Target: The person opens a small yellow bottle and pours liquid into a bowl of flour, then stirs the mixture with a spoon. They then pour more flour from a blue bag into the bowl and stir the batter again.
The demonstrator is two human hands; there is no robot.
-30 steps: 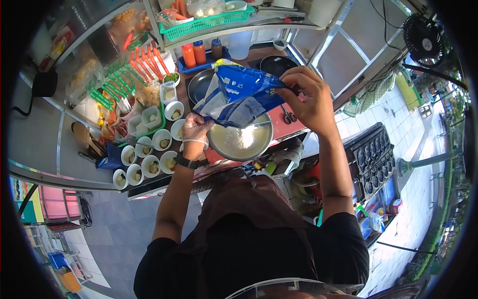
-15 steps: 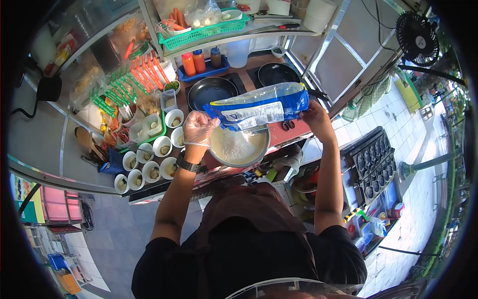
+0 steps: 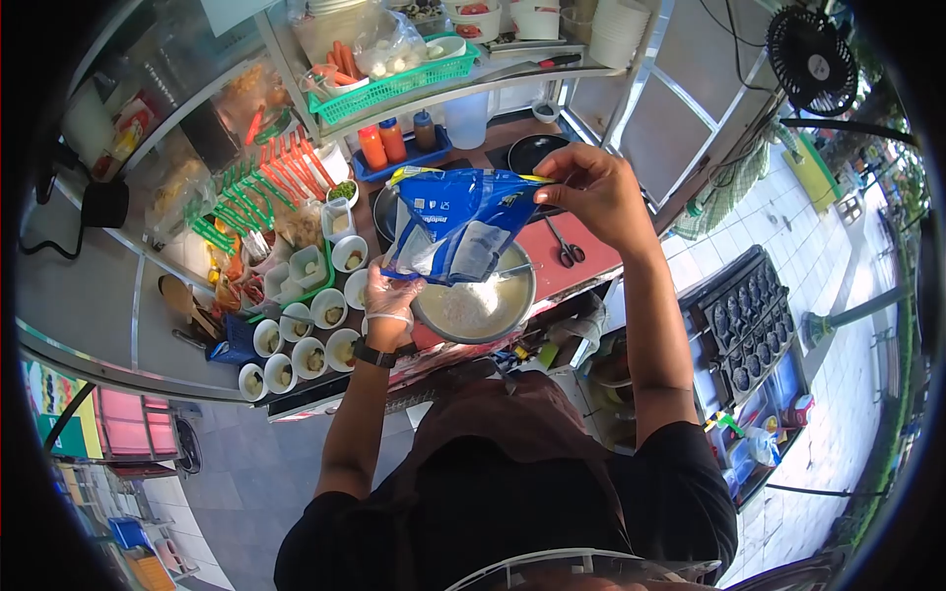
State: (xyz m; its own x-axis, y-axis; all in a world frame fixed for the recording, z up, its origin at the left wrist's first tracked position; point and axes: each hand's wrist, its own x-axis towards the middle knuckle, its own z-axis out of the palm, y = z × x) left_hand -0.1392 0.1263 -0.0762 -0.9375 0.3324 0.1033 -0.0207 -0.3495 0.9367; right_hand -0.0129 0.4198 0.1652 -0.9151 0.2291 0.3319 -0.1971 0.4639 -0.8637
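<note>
A blue flour-type plastic bag (image 3: 463,222) is stretched between my hands above a large metal bowl (image 3: 528,313). My left hand (image 3: 392,298), in a clear plastic glove, grips the bag's lower left corner. With thumb and fingers, my bare right hand (image 3: 596,197) pinches the bag's upper right corner. Inside the bowl, a heap of white powder (image 3: 471,303) lies on a pale cream mixture. A thin whisk or spoon handle seems to rest across the bowl's rim, partly hidden by the bag. Black-handled scissors (image 3: 565,246) lie on the red counter right of the bag.
Several white cups (image 3: 311,358) with food in them stand left of the bowl. Behind are a frying pan (image 3: 537,151), sauce bottles (image 3: 392,141) in a blue tray and a green basket (image 3: 394,84) on a shelf. A black moulded griddle (image 3: 744,325) stands at the right.
The bag has gone from lying level to tilted, its right corner raised. My right hand has moved up and left, my left hand down. The scissors are now more exposed, and the view has shifted slightly.
</note>
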